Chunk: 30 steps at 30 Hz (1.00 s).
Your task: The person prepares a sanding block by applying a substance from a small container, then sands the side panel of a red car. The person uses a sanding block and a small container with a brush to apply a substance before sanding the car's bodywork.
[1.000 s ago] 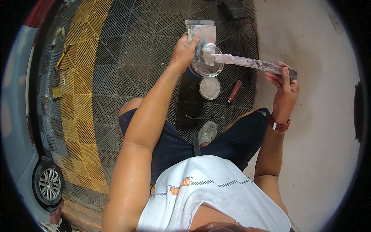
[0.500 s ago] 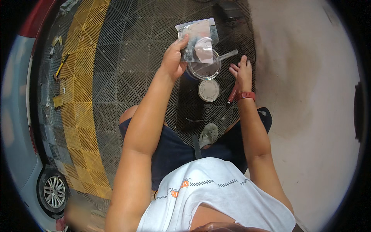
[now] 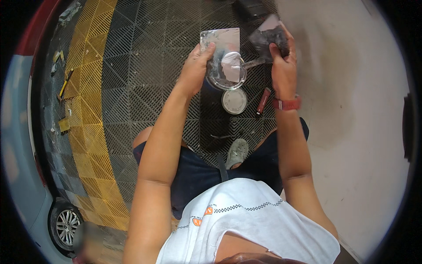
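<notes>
My left hand (image 3: 194,70) is closed on a flat, rectangular metal spreader (image 3: 220,38), thumb on top. A pale pinkish lump of paste (image 3: 231,66) sits on its lower part, with grey smears around it. In my right hand (image 3: 285,72) is a second flat spreader (image 3: 266,38), dark and slightly blurred, tilted, pale toward its far corner. Beneath the left spreader stands an open round can (image 3: 228,87), partly hidden. A flat stick (image 3: 256,63) reaches from the can's rim toward my right hand. A round lid (image 3: 234,101) lies on the near side of the can.
A slim red object (image 3: 263,101) lies on the ribbed floor tiles (image 3: 154,75) beside my right wrist. A dark object (image 3: 250,9) lies farther off. Leftward are a yellow-handled tool (image 3: 66,83), scraps and a car wheel (image 3: 67,226). A pale surface (image 3: 351,132) runs along the right.
My right hand, bare before and near the red object, has moved farther out and now holds the second spreader. An edge showing behind the left spreader is gone. My left hand keeps its grip.
</notes>
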Available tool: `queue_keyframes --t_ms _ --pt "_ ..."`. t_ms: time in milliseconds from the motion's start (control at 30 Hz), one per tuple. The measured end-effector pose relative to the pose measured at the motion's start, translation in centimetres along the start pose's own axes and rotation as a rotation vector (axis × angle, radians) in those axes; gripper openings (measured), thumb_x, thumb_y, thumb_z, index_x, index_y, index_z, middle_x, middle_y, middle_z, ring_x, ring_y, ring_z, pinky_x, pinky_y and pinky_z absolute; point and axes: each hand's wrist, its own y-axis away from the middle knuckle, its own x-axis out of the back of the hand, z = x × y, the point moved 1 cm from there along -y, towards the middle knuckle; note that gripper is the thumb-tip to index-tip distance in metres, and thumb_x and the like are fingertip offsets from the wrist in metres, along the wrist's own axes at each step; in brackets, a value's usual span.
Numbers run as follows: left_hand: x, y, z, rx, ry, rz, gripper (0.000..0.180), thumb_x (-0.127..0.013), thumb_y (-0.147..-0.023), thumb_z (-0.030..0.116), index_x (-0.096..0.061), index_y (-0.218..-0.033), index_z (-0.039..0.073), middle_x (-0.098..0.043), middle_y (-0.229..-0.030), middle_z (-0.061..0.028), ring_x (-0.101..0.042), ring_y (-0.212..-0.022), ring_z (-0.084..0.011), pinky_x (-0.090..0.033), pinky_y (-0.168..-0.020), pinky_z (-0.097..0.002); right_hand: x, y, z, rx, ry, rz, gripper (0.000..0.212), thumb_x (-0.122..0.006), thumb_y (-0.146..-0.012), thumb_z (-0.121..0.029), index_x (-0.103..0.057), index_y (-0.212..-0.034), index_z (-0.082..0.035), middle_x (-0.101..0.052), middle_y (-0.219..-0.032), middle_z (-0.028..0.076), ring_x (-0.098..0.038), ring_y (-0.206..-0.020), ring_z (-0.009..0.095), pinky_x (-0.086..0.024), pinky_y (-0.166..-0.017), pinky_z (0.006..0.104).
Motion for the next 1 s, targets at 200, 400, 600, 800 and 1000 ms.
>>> queue_keyframes --t_ms 200,400,600,800,1000 --pt "-0.2 -0.5 -1.0 -0.158 -0.366 0.072 0.038 -0.057 -0.115 0.029 -0.062 -0.141 0.001 -0.074 -0.129 -0.0109 -0.071 -0.115 -0.0185 -0.056 -0.099 -0.0345 -0.7 3.8 -1.4 0.561 1.136 -0.526 0.06 -0.065 -0.092 0.0 -0.071 -0.142 -0.031 -0.065 -0.147 0.005 -0.056 -0.144 0.035 -0.035 -0.12 0.0698" --pt "1.2 -1.2 -1.2 -0.273 0.034 0.477 0.03 -0.057 -0.115 0.023 -0.061 -0.137 0.003 -0.074 -0.122 -0.0093 -0.072 -0.115 -0.0198 -0.06 -0.101 -0.039 1.3 6.0 -2.2 0.585 1.259 -0.782 0.068 -0.064 -0.088 0.009 -0.07 -0.143 -0.031 -0.062 -0.149 0.001 -0.051 -0.147 0.034 -0.03 -0.124 0.0731" --pt "-0.7 -0.5 -1.4 -0.128 0.13 0.32 0.031 -0.057 -0.114 0.02 -0.059 -0.139 0.002 -0.073 -0.125 -0.0124 -0.075 -0.111 -0.0224 -0.064 -0.098 -0.039 -0.7 7.2 -4.1 0.39 0.596 -0.589 0.08 -0.062 -0.088 0.013 -0.054 -0.156 -0.029 -0.051 -0.155 0.017 -0.062 -0.133 0.043 -0.054 -0.109 0.0565" --pt "-1.0 -0.2 -1.4 -0.018 0.209 0.147 0.039 -0.058 -0.114 0.023 -0.057 -0.145 -0.001 -0.072 -0.132 -0.014 -0.074 -0.117 -0.0231 -0.064 -0.101 -0.0383 4.3 2.8 1.3 0.32 0.921 -0.482 0.062 -0.065 -0.097 0.005 -0.048 -0.153 -0.016 -0.064 -0.137 0.02 -0.074 -0.11 0.04 -0.065 -0.091 0.0458" --pt "-2.5 0.2 -2.0 0.111 0.191 -0.068 0.048 -0.059 -0.114 0.031 -0.053 -0.151 0.001 -0.07 -0.137 -0.0111 -0.071 -0.123 -0.0213 -0.061 -0.106 -0.0389 3.5 0.7 2.4 -0.386 -0.6 -0.071 0.035 -0.07 -0.104 -0.006 -0.06 -0.137 0.0 -0.075 -0.115 0.011 -0.076 -0.099 0.022 -0.067 -0.086 0.0432"
